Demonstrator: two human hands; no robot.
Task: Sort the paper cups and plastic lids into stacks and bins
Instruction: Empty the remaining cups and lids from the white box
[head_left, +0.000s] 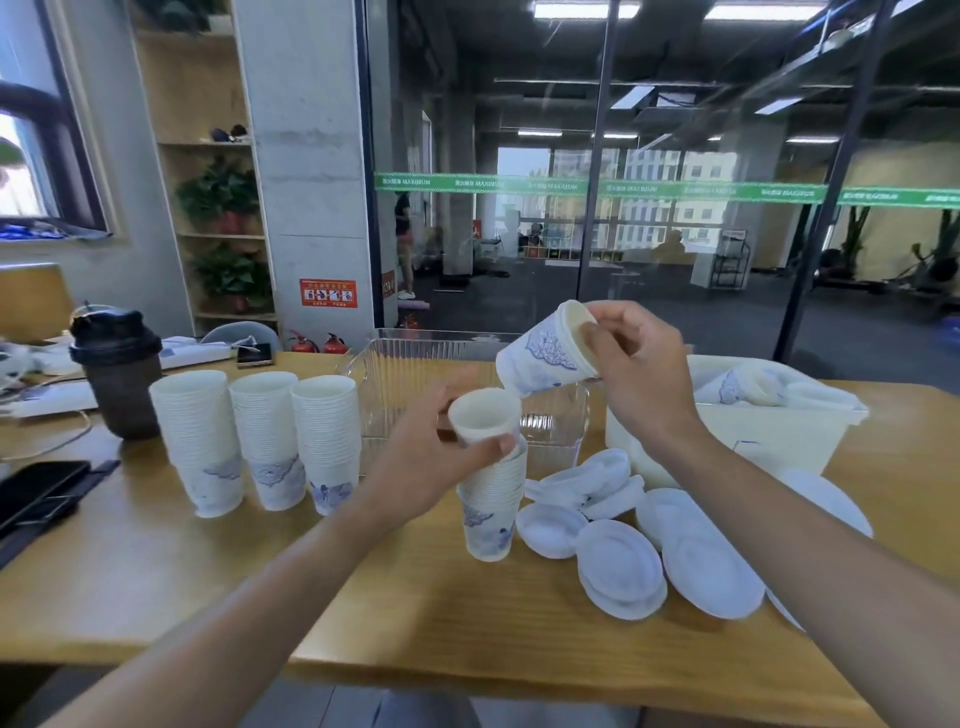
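Note:
My left hand (431, 457) grips the top of a short stack of white paper cups (491, 499) with blue prints, standing mid-table. My right hand (631, 358) holds a single tilted paper cup (543, 358) by its rim, just above and right of that stack, thumb inside the mouth. Three tall cup stacks (262, 441) stand in a row at the left. White plastic lids (621, 564) lie scattered and partly piled on the table to the right of the held stack.
A clear plastic bin (395, 379) stands behind the stacks. A white bin (779, 431) with loose cups and lids sits at the right. A dark shaker bottle (122, 371), phones (36, 491) and cables occupy the left of the wooden table (156, 571).

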